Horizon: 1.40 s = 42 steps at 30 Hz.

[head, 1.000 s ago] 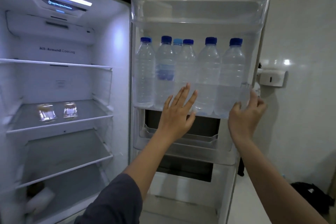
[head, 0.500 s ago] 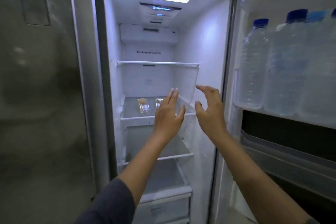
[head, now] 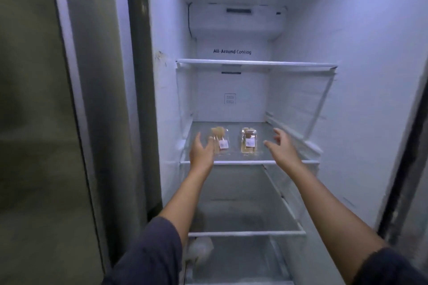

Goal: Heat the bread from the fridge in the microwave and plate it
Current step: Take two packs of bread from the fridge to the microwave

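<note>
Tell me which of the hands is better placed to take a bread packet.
Left, probably. The left hand, open, has its fingertips at the edge of the left bread packet. The right hand, also open, shows a gap to the right bread packet.

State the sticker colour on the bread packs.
White, on both clear plastic bread packs; head view.

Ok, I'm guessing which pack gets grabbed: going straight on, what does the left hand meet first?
Probably the left clear plastic bread packet, white-labelled, on the glass fridge shelf; the left hand looks almost at it, though depth is unclear.
</note>
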Available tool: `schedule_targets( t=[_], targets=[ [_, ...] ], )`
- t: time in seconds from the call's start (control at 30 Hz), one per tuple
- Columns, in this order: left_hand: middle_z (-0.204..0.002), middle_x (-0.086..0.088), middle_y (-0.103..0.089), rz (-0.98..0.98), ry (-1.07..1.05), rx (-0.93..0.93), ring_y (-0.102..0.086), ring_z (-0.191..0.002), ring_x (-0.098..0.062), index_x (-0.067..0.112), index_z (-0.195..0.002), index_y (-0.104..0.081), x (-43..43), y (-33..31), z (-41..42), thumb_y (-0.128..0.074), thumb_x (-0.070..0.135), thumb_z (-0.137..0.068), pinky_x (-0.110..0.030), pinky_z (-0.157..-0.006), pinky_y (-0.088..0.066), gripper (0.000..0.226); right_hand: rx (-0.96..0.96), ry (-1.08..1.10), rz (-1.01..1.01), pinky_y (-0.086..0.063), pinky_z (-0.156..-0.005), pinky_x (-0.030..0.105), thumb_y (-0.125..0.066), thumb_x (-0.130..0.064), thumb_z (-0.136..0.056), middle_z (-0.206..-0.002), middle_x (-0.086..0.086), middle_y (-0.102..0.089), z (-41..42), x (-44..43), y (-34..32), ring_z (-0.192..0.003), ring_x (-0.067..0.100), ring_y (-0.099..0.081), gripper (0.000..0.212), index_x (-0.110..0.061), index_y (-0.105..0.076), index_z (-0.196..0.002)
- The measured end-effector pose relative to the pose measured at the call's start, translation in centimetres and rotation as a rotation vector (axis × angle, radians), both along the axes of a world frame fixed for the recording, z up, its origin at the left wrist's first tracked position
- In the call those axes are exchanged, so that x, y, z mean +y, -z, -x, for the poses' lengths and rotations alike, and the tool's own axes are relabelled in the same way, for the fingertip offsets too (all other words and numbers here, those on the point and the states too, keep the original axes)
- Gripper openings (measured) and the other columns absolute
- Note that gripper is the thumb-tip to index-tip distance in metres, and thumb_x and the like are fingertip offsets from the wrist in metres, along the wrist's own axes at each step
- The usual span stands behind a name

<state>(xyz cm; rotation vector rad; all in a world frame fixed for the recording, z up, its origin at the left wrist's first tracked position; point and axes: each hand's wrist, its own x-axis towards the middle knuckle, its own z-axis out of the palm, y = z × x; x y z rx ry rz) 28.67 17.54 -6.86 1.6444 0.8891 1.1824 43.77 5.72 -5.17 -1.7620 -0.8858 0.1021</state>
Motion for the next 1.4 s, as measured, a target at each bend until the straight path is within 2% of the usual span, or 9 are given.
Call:
schedule_targets(
  t=[0.3,0.5,0.57,0.8,0.93,1.0,1.13,1.3,1.4],
  targets=[
    [-0.147,-0.013,-0.039,0.077,-0.016,0.269,-0.036,-0.135,-0.031,0.011,-0.143,-0.029,9.4,3.3,-6.2,-0.048,0.049,-0.090,-0.037,-0.108,-0.030,0.068,0.165,-0.012,0.188,-0.025,-0.110,0.034,-0.054,-0.027,-0.092,-0.156,0.009,-0.022,-5.8,9.2,3.4,-0.141,0.026,-0.026,0.072,-0.011,-0.014,-0.150],
    [-0.136,-0.015,-0.050,-0.041,0.032,0.615,-0.043,-0.126,-0.035,0.014,-0.136,-0.034,10.8,3.5,-8.6,-0.048,0.059,-0.084,-0.041,-0.102,-0.034,0.070,0.122,0.037,0.296,-0.027,-0.112,0.041,-0.056,-0.040,-0.089,-0.150,0.014,-0.034,-7.0,11.5,4.1,-0.138,0.033,-0.032,0.075,-0.008,-0.021,-0.147],
    [-0.134,-0.013,-0.053,-0.019,0.028,0.582,-0.046,-0.124,-0.034,0.014,-0.132,-0.038,11.0,3.5,-9.1,-0.051,0.054,-0.084,-0.040,-0.101,-0.035,0.064,0.130,0.040,0.272,-0.034,-0.108,0.042,-0.059,-0.038,-0.087,-0.143,0.015,-0.044,-7.0,12.1,4.2,-0.130,0.033,-0.043,0.068,-0.008,-0.033,-0.142],
    [-0.123,-0.007,-0.059,0.021,0.105,0.324,-0.055,-0.112,-0.029,0.021,-0.122,-0.049,10.7,3.7,-9.9,-0.059,0.038,-0.085,-0.037,-0.095,-0.044,0.042,0.185,0.104,0.124,-0.034,-0.105,0.035,-0.066,-0.020,-0.085,-0.141,0.012,-0.047,-6.7,13.1,4.2,-0.128,0.028,-0.045,0.061,-0.008,-0.040,-0.139],
    [-0.122,-0.005,-0.059,0.060,0.137,0.205,-0.056,-0.110,-0.026,0.017,-0.122,-0.051,10.9,3.5,-9.8,-0.062,0.027,-0.086,-0.030,-0.089,-0.043,0.039,0.292,0.092,0.023,-0.044,-0.100,0.045,-0.071,-0.016,-0.080,-0.133,0.012,-0.054,-6.8,13.5,4.5,-0.116,0.031,-0.055,0.059,-0.012,-0.048,-0.134],
    [-0.125,-0.005,-0.057,0.134,0.162,0.139,-0.056,-0.112,-0.024,0.014,-0.126,-0.049,11.0,3.5,-9.7,-0.062,0.020,-0.087,-0.029,-0.089,-0.044,0.041,0.398,0.058,-0.042,-0.052,-0.090,0.047,-0.071,-0.013,-0.080,-0.130,0.012,-0.056,-7.2,13.5,4.9,-0.110,0.033,-0.060,0.056,-0.014,-0.049,-0.132],
    [-0.132,-0.009,-0.054,0.238,0.208,0.032,-0.057,-0.113,-0.027,0.012,-0.134,-0.043,10.7,3.7,-9.6,-0.066,0.014,-0.083,-0.044,-0.097,-0.049,0.056,0.561,-0.017,-0.155,-0.054,-0.079,0.043,-0.063,-0.004,-0.087,-0.131,0.007,-0.053,-7.2,13.0,5.1,-0.105,0.033,-0.062,0.052,-0.013,-0.045,-0.135],
    [-0.130,-0.014,-0.054,0.416,0.285,-0.164,-0.061,-0.100,-0.025,0.007,-0.141,-0.031,10.3,3.4,-9.4,-0.068,0.005,-0.082,-0.031,-0.083,-0.052,0.070,0.652,-0.087,-0.216,-0.052,-0.079,0.043,-0.058,-0.001,-0.089,-0.129,0.013,-0.057,-6.8,12.2,4.9,-0.093,0.030,-0.061,0.050,-0.010,-0.043,-0.136],
    [-0.101,-0.008,-0.064,0.510,0.335,-0.284,-0.062,-0.077,-0.017,0.004,-0.138,-0.033,9.0,2.8,-8.8,-0.062,-0.001,-0.085,-0.027,-0.074,-0.051,0.061,0.681,-0.102,-0.247,-0.053,-0.071,0.038,-0.056,0.000,-0.090,-0.121,0.013,-0.059,-6.3,11.1,4.7,-0.083,0.025,-0.062,0.044,-0.009,-0.047,-0.132]
  ],
)
